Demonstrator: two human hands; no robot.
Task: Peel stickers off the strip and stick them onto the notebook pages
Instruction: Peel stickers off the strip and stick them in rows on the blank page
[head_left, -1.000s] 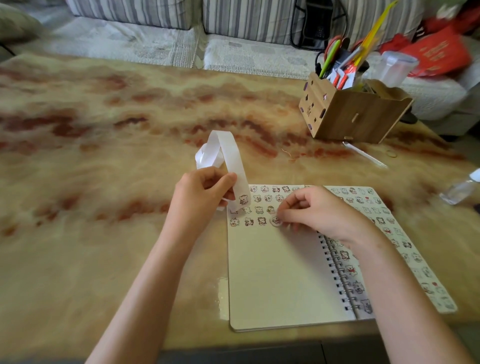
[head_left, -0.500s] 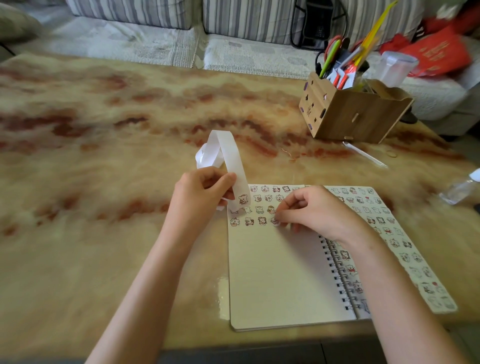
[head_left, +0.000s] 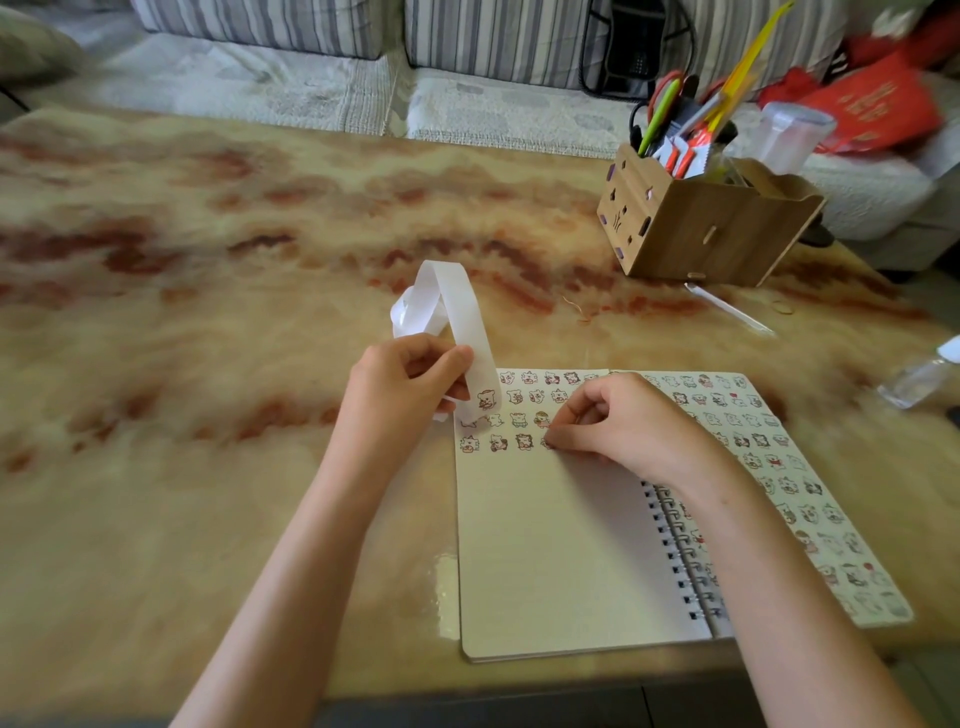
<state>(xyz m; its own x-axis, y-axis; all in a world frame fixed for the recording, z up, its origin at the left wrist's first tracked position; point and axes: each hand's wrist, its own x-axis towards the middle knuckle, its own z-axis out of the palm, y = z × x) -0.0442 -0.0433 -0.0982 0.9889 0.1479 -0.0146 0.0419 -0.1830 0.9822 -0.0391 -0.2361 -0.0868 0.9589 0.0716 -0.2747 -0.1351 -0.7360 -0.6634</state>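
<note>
An open spiral notebook (head_left: 550, 545) lies at the table's near edge, its left page bearing three rows of small cartoon stickers along the top. My left hand (head_left: 400, 389) pinches a long white sticker strip (head_left: 467, 332) that loops up and back behind it; one sticker shows on the strip's lower end. My right hand (head_left: 628, 421), fingers curled, presses a small sticker (head_left: 547, 442) down at the right end of the third row. The right page (head_left: 779, 467) is covered with stickers.
A wooden organiser box (head_left: 701, 228) with pens and scissors stands at the back right. A white pen (head_left: 727, 309) lies in front of it. A small clear bottle (head_left: 919, 379) lies at the right edge. A striped sofa (head_left: 311, 31) runs behind the table.
My right hand has shifted slightly left and down on the page, covering the sticker it presses. The left hand and the strip have stayed in place.
</note>
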